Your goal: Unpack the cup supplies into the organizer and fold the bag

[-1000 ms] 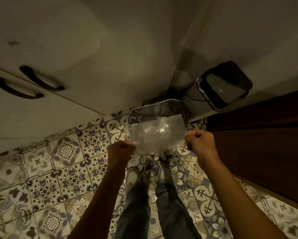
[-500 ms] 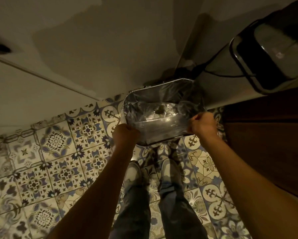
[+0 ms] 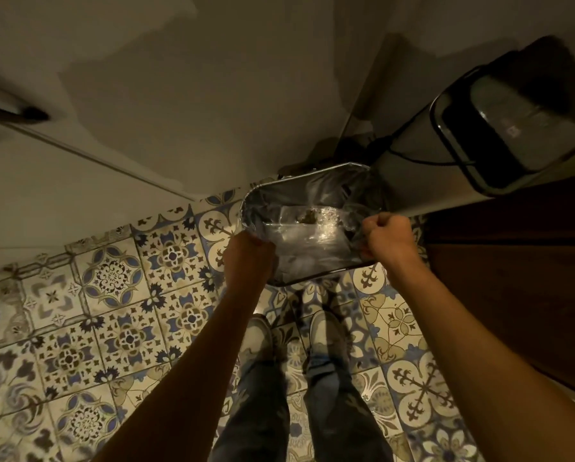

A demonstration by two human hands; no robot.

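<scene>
Above the tiled floor (image 3: 112, 328), both fists, left hand (image 3: 247, 253) and right hand (image 3: 389, 236), grip the clear bag (image 3: 306, 238).

Both bare arms reach forward and down, almost straight, above the person's shoes (image 3: 292, 335). The left hand (image 3: 247, 253) is closed into a fist, knuckles up. The right hand (image 3: 389, 238) is also a tight fist, slightly farther from the shoes. The two fists stay well apart.

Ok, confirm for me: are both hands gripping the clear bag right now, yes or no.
Yes, the left hand and the right hand are each closed in a fist on opposite edges of the clear bag, holding it open above the tiled floor.
</scene>
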